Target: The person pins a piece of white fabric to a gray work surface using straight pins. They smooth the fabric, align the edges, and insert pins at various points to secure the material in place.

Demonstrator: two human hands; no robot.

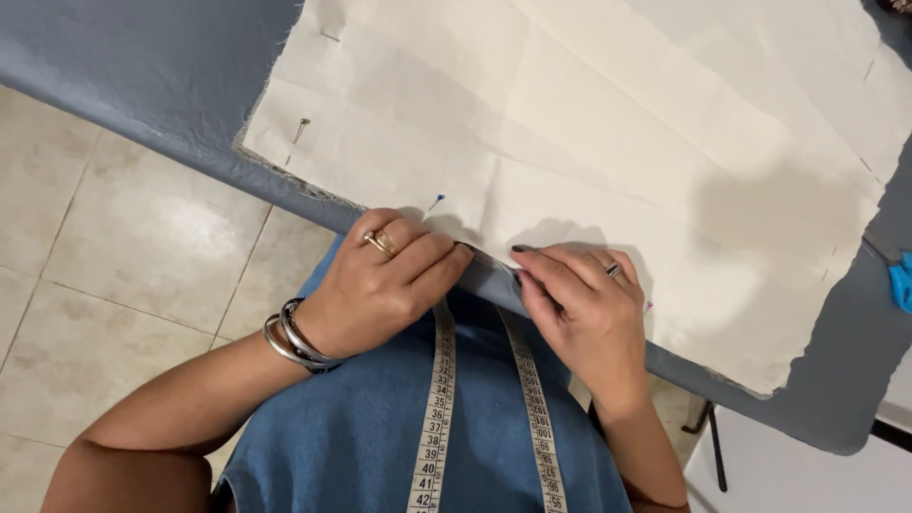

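A large piece of cream fabric (589, 123) lies flat on a grey-blue padded table (142, 66), with paper-like cream layers on top. My left hand (385, 275), with a gold ring and metal bangles, pinches the fabric's near edge with curled fingers. My right hand (579, 304), with a ring and dark nails, pinches the same edge just to the right; the two hands' fingertips are close together. Pins stick in the fabric: a blue-headed pin (437, 200) just above my left hand, another pin (301, 127) at the left edge, and a pink-headed pin (648, 306) beside my right hand.
A white measuring tape (439, 399) hangs around my neck over a blue denim garment. Beige floor tiles (123, 256) lie to the left. A blue object (901, 281) sits at the table's right edge. White furniture (788, 465) stands at the lower right.
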